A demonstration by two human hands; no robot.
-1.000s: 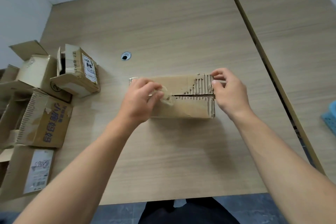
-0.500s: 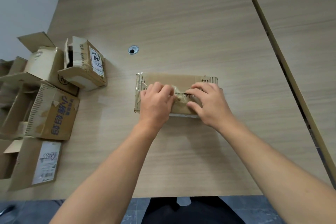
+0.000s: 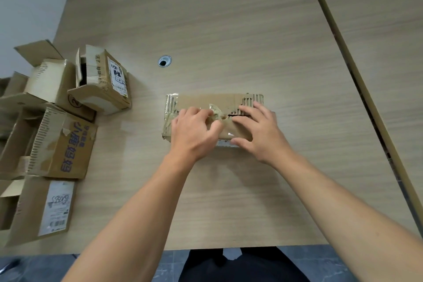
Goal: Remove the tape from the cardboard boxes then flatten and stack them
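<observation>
A small cardboard box (image 3: 201, 99) lies in the middle of the wooden table (image 3: 229, 30), its top torn so the corrugation shows at the right end. My left hand (image 3: 194, 133) is over the box's left half, its fingertips pinching a crumpled wad of clear tape (image 3: 215, 110) at the centre seam. My right hand (image 3: 258, 130) lies spread on the right half with straight fingers, pressing the box down. Tape still clings to the box's left end.
Several opened cardboard boxes (image 3: 100, 80) are piled along the table's left edge, one with blue lettering (image 3: 66, 144) and one with a white label (image 3: 41, 210). A cable hole (image 3: 164, 61) sits behind the box. A seam to a second table (image 3: 343, 52) runs along the right.
My right hand left the box's right end and came to the middle, then spread flat on the right half. My left hand keeps pinching the tape wad at the seam.
</observation>
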